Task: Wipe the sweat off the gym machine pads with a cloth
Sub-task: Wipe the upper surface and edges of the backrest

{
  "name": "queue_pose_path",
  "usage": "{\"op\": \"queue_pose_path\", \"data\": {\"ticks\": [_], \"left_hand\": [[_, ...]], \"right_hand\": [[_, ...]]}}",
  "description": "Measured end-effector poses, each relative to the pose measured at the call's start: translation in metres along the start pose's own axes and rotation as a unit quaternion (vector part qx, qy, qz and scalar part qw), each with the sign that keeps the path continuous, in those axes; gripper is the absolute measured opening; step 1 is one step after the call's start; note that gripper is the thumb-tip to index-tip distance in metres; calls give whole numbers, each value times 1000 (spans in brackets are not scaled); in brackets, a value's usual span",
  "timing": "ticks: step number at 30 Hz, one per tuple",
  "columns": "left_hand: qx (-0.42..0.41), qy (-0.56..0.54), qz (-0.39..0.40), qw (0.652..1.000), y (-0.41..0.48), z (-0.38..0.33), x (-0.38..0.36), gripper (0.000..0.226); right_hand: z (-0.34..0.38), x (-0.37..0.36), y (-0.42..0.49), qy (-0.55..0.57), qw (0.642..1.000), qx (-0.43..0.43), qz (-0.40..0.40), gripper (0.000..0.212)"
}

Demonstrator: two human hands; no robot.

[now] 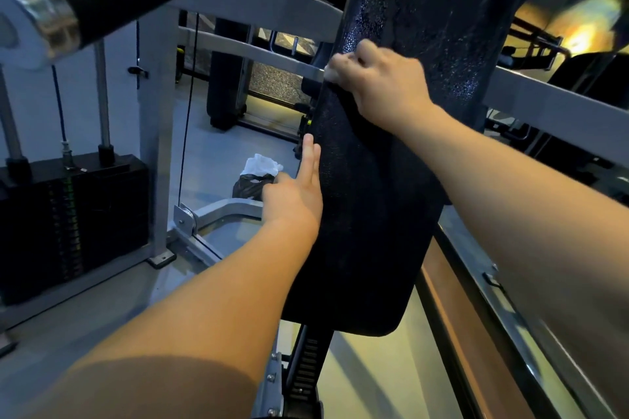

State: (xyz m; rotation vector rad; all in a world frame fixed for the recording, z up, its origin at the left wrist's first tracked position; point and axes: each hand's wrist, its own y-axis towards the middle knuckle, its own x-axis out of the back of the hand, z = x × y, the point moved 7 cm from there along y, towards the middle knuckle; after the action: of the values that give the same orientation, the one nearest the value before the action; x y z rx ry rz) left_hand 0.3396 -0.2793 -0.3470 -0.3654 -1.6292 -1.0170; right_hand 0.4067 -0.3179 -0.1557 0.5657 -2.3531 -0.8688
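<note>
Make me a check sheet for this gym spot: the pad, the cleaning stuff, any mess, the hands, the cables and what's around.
Surface: black pad, rough and cracked near the top.
Job's things: white cloth, mostly hidden under the right hand, at the pad's left edge.
Clutter: black bag with something white on top, on the floor.
Grippers: right hand grips the cloth; left hand rests straight fingers on the pad's edge.
Cables: thin black cable runs down beside the grey frame.
Surroundings: weight stack on the left; more machines behind.

weight stack far left | bag on floor, left of pad
</note>
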Motion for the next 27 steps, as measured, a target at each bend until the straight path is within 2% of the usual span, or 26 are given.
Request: {"op": "queue_pose_path", "data": {"ticks": [3, 5, 9, 14, 15, 17, 19, 20, 27], "left_hand": [[4, 15, -1, 1000, -1, 2, -2, 124], [3, 14, 1, 1000, -1, 2, -3, 125], [7, -8, -2, 1000, -3, 2, 1, 126], [-4, -28, 16, 999, -9, 0, 12, 132], [-1, -23, 13, 1000, -9, 0, 13, 131], [7, -8, 10, 1000, -9, 0, 13, 127], [13, 4, 11, 1000, -10, 0, 14, 125], [15, 8, 12, 1000, -10, 0, 15, 126], [16, 2, 18, 1000, -13, 0, 21, 133]], "right_hand": [[-16, -4, 19, 22, 995, -93, -3, 22], [-4, -3, 9, 32, 992, -116, -20, 25], [25, -4, -32, 88, 993, -76, 23, 32], [38, 4, -57, 112, 992, 27, 44, 30], [31, 5, -50, 101, 994, 14, 34, 28], [5, 5, -32, 93, 992, -84, 10, 29], [-12, 2, -27, 102, 978, -179, 14, 31], [-12, 0, -30, 106, 974, -197, 24, 32], [-8, 4, -94, 156, 964, -195, 88, 30]]}}
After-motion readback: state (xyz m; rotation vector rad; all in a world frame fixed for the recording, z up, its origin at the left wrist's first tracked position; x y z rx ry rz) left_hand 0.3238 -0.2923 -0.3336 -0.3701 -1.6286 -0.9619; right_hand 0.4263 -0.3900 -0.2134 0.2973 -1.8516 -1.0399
